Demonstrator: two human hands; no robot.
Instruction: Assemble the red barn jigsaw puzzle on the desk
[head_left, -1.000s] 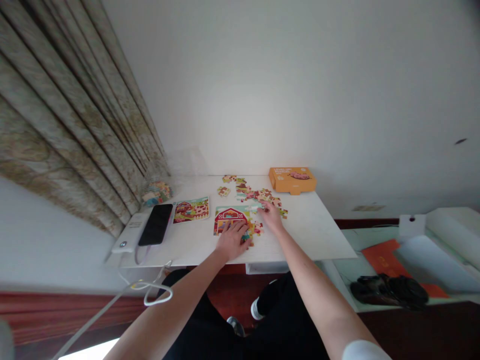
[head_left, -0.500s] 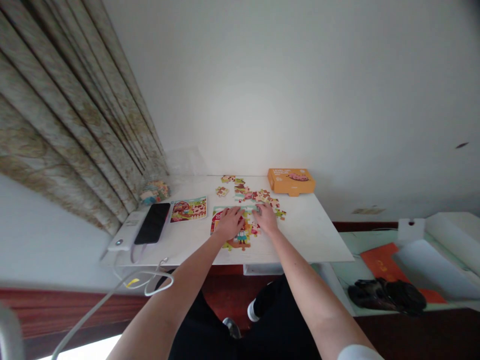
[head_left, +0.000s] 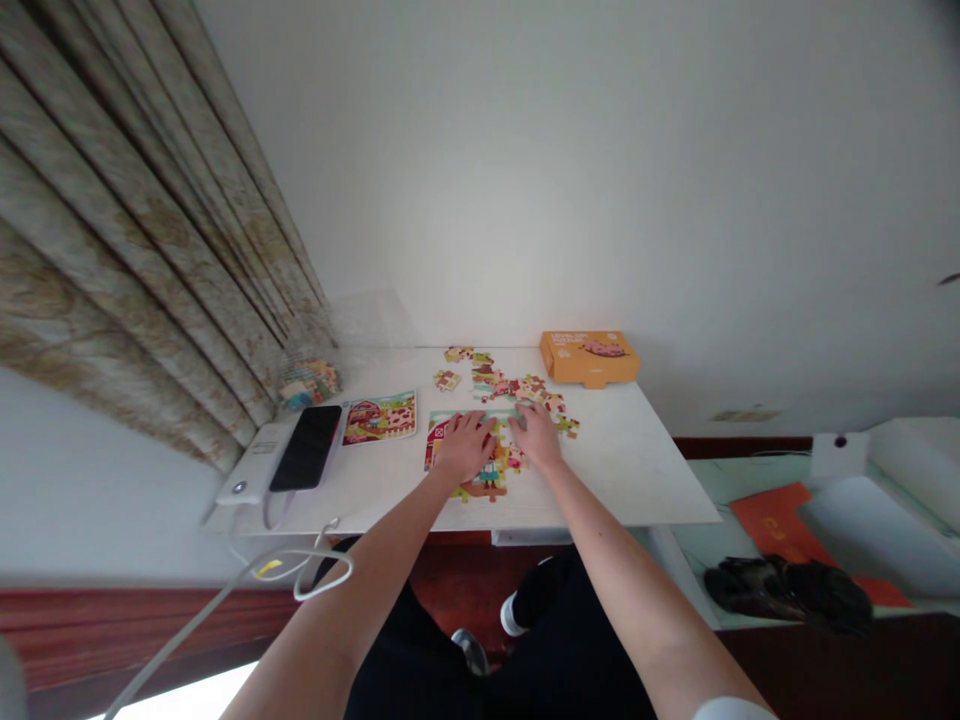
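Note:
A partly joined jigsaw puzzle (head_left: pixel 491 490) with a red barn and a figure lies on the white table. My left hand (head_left: pixel 466 445) rests flat on it, fingers stretched out and covering its middle. At the puzzle's upper right, my right hand (head_left: pixel 537 436) has its thumb and fingers bent around a jigsaw piece (head_left: pixel 513 413) at the top edge; the fingers hide most of that piece. Loose jigsaw pieces (head_left: pixel 534 385) are spread just beyond my right hand, and a few more pieces (head_left: pixel 448 380) lie farther back. A picture card (head_left: pixel 380 416) of a farm scene lies to the left.
An orange puzzle box (head_left: pixel 591 358) stands at the back right against the wall. On the left are a black phone (head_left: pixel 306 448), a white box-shaped device (head_left: pixel 253 465), a cable (head_left: pixel 225 590) and a clear bag of pieces (head_left: pixel 309 384). Dark shoes (head_left: pixel 787 590) sit on the lower right shelf.
The view has shifted slightly, moving most things a little to the right in the picture. Both hands stay at the puzzle, with only small finger movement.

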